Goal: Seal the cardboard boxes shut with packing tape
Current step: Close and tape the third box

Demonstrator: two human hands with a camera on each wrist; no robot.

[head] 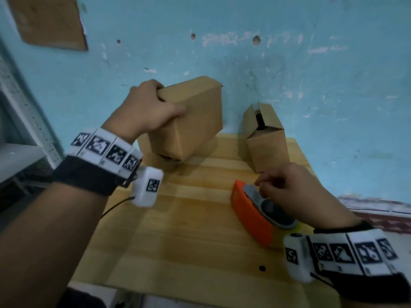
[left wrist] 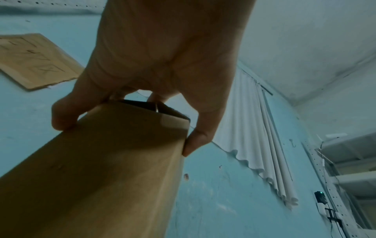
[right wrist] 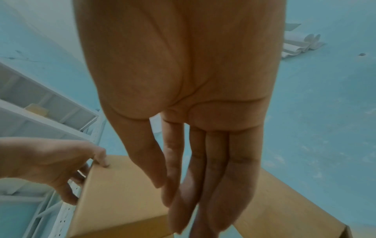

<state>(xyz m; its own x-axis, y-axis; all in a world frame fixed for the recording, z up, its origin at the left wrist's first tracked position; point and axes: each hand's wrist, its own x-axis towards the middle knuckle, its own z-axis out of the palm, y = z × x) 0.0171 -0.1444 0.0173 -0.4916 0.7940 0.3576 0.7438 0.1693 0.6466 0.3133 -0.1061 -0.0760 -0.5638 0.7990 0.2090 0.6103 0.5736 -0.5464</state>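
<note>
My left hand [head: 155, 103] grips the upper left end of a closed brown cardboard box [head: 191, 116], thumb on the near face and fingers over the far edge. The box is tilted, with its lower corner just above the wooden table [head: 189, 230]. In the left wrist view the box [left wrist: 101, 177] shows a dark gap at its top end. A second box [head: 264, 138] with open top flaps stands at the back right. An orange tape dispenser [head: 251, 214] lies on the table. My right hand [head: 266, 185] hovers over its grey top, holding nothing, and its fingers [right wrist: 215, 185] are straight.
A blue wall [head: 289, 63] rises right behind the table, with a cardboard sheet [head: 49, 21] fixed at its upper left. White metal shelving [head: 20, 130] stands to the left. More cardboard [head: 144, 143] shows behind the held box's lower left.
</note>
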